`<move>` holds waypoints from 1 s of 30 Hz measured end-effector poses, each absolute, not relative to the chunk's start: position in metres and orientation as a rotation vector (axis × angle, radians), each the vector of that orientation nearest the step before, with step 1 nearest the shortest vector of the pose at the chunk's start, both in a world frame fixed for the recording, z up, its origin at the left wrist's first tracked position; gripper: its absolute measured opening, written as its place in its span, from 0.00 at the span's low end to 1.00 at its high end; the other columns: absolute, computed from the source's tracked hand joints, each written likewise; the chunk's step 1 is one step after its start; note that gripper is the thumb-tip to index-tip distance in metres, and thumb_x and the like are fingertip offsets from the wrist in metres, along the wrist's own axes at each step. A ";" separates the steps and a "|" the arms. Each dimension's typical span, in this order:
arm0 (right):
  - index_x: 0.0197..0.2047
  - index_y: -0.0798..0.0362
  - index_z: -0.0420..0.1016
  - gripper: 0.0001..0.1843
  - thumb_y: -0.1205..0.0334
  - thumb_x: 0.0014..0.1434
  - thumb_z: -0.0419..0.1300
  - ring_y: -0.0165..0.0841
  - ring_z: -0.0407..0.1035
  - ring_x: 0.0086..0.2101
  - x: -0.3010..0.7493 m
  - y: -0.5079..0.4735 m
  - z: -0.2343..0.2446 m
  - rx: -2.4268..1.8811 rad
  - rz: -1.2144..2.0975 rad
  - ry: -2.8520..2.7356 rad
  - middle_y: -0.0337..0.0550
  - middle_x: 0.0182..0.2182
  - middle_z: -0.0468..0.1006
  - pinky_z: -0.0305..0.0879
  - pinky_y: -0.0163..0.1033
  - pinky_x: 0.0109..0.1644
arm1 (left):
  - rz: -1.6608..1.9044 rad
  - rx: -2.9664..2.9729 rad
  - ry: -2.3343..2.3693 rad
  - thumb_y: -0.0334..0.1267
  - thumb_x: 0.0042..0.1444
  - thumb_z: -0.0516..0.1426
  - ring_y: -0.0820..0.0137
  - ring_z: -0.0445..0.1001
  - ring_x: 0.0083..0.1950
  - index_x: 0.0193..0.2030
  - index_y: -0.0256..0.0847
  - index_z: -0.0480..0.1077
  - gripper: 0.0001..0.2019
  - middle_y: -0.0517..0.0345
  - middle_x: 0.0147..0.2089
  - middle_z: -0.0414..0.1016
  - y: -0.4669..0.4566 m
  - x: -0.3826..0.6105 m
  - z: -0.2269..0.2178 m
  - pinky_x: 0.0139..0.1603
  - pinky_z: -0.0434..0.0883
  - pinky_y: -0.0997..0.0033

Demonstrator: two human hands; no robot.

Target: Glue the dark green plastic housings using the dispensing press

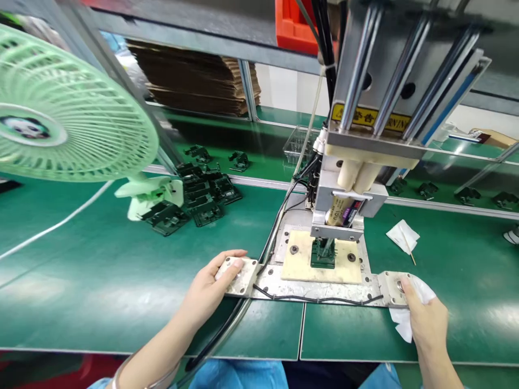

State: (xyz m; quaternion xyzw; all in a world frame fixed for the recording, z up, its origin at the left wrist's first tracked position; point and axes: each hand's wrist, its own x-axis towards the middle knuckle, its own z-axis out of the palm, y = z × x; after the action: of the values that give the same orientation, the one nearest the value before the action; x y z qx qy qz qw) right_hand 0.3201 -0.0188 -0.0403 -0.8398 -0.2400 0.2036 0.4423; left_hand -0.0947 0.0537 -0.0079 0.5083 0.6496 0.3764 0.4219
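My left hand (217, 281) is closed round the left push-button box (247, 278) of a bench press, its thumb lying on top. The right push-button box (391, 289) is gripped by my right hand (427, 313), with the thumb on its round metal button. A crumpled white wipe (403, 324) sticks out from under that hand. Between the boxes, a dark green plastic part (323, 254) sits in the cream fixture plate (300, 265). The press head (336, 229), carrying two tubes with printed labels, is right above the part; whether they touch I cannot tell.
A green fan (73, 119) stands at the left, beside a pile of dark green parts (203, 194). Black cables (275, 237) run along the press's left side. A white wipe with a swab (403, 236) lies to the right. More parts (468, 195) line the back ledge.
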 end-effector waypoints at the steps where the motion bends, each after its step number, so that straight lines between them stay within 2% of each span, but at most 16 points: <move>1: 0.37 0.55 0.82 0.38 0.29 0.36 0.66 0.56 0.74 0.45 0.319 -0.019 -0.040 -2.067 0.509 -0.595 0.52 0.35 0.83 0.67 0.51 0.49 | 0.937 1.261 1.638 0.66 0.49 0.59 0.63 0.74 0.36 0.49 0.39 0.72 0.33 0.51 0.40 0.81 0.054 -0.094 -0.007 0.36 0.69 0.69; 11: 0.41 0.55 0.82 0.37 0.31 0.39 0.67 0.53 0.75 0.46 0.318 -0.021 -0.045 -2.011 0.509 -0.600 0.51 0.39 0.83 0.66 0.50 0.50 | 0.882 1.207 1.653 0.67 0.49 0.59 0.64 0.72 0.39 0.52 0.40 0.70 0.35 0.53 0.43 0.80 0.053 -0.093 -0.004 0.39 0.68 0.72; 19: 0.40 0.55 0.82 0.37 0.32 0.38 0.67 0.54 0.74 0.47 0.321 -0.021 -0.046 -2.043 0.485 -0.578 0.51 0.39 0.83 0.67 0.51 0.51 | 0.897 1.197 1.645 0.68 0.48 0.59 0.64 0.73 0.38 0.52 0.39 0.70 0.36 0.52 0.43 0.80 0.053 -0.093 -0.006 0.37 0.68 0.72; 26: 0.42 0.57 0.82 0.36 0.34 0.41 0.68 0.55 0.75 0.46 0.319 -0.022 -0.045 -2.039 0.465 -0.611 0.54 0.39 0.83 0.67 0.51 0.50 | 0.916 1.199 1.684 0.64 0.52 0.59 0.62 0.74 0.39 0.51 0.39 0.71 0.31 0.52 0.43 0.81 0.049 -0.085 0.001 0.39 0.70 0.70; 30: 0.42 0.58 0.83 0.37 0.34 0.41 0.67 0.54 0.75 0.45 0.318 -0.023 -0.043 -2.033 0.431 -0.633 0.54 0.39 0.83 0.68 0.48 0.48 | 0.781 1.315 1.745 0.65 0.54 0.55 0.56 0.76 0.47 0.57 0.38 0.69 0.34 0.48 0.53 0.80 0.051 -0.088 0.011 0.46 0.72 0.66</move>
State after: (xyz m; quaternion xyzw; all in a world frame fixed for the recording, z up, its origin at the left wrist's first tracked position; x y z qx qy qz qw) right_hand 0.3177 -0.0233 -0.0425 -0.8280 -0.2577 0.1754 0.4661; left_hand -0.0883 0.0505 0.0112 0.5195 0.6896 0.3085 0.3993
